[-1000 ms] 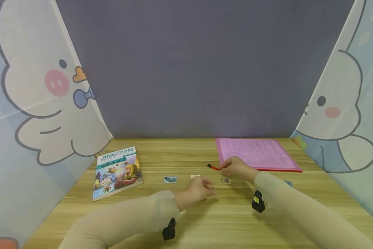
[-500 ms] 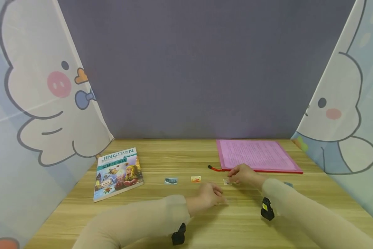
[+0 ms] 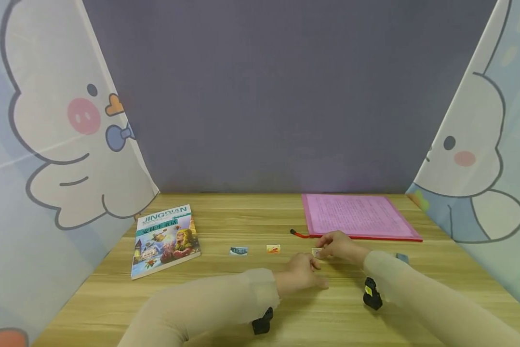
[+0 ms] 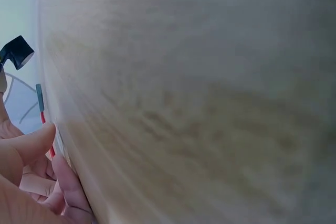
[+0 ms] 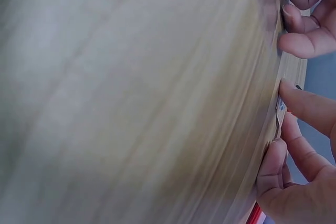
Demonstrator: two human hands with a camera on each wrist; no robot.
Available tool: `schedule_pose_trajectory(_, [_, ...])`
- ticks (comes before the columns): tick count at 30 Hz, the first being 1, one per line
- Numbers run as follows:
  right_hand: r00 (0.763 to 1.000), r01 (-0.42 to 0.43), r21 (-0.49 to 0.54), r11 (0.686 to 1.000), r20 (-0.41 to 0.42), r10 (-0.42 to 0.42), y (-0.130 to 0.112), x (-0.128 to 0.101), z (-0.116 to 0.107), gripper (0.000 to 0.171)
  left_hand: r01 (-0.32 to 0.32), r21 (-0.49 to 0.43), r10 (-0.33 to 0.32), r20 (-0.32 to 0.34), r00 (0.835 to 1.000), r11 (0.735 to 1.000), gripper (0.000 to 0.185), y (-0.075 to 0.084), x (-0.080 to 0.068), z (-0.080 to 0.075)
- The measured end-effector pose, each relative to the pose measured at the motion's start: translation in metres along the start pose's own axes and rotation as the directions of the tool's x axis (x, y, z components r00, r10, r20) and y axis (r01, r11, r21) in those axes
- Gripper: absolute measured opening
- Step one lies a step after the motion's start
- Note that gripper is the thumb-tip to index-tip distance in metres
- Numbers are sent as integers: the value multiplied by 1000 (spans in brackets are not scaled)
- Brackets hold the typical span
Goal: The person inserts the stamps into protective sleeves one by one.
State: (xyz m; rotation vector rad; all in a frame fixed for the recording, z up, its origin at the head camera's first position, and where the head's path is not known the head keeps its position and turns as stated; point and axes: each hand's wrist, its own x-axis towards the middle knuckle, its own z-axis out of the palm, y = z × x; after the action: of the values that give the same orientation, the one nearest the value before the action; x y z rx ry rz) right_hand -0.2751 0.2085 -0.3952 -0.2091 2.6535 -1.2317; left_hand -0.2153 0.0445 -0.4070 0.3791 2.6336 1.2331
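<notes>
The right hand (image 3: 335, 245) rests on the table (image 3: 260, 299) just right of centre in the head view, its fingers (image 5: 307, 106) curled onto a small card (image 3: 316, 252) that lies flat on the wood at their tips. In the right wrist view the forefinger and thumb pinch the card's edge (image 5: 280, 109), lifting it slightly off the surface. The left hand (image 3: 302, 273) lies just below and left of the card, near it but apart from it; its fingers (image 4: 39, 145) are loosely curled and hold nothing. The card therefore lies directly at the right hand's fingertips, and up and to the right of the left hand, so the right hand is the nearer. The card is too small to tell its long axis with certainty. Two more small cards, one orange (image 3: 273, 248) and one blue (image 3: 238, 250), lie in a row to the left. A red pen (image 3: 300, 234) lies above the right hand, beside the near edge of a pink sheet (image 3: 357, 214). A book (image 3: 164, 239) lies at centre left.
</notes>
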Motion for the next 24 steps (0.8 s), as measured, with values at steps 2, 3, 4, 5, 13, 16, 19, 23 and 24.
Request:
schedule_pose_trajectory(2, [1000,-9,-12,1000,0,9,0,0,-1,25,6,34,-6,1,1000,999,34,3,0,0])
schedule_pose_trajectory(3, [1000,-13,-17,1000,4,13,-1,0,-1,24,8,43,-9,1,1000,999,33,5,-1,-1])
schedule_pose_trajectory(4, [1000,-15,-18,1000,3,15,-1,0,0,23,12,41,-12,0,1000,999,32,6,-1,-1])
schedule_pose_trajectory(5, [1000,-14,-11,1000,4,14,-1,0,0,23,15,38,-15,-2,1000,999,31,7,-2,-1])
schedule_pose_trajectory(13, [1000,11,54,998,25,-13,0,-1,1,21,14,22,-14,-26,1000,1000,28,9,-2,1])
schedule_pose_trajectory(16, [1000,9,56,998,20,-10,1,-1,0,19,17,13,-17,-23,1000,1000,27,9,0,1])
schedule_pose_trajectory(19, [1000,5,68,998,12,-6,2,-1,0,16,30,-1,-30,-7,1000,1000,27,9,0,2])
schedule_pose_trajectory(23, [1000,-20,80,997,-2,20,2,-1,1,12,45,-17,-45,16,999,999,27,8,0,1])
schedule_pose_trajectory(24, [1000,-24,77,997,-7,24,2,-1,2,12,48,-16,-48,19,999,999,27,8,0,0])
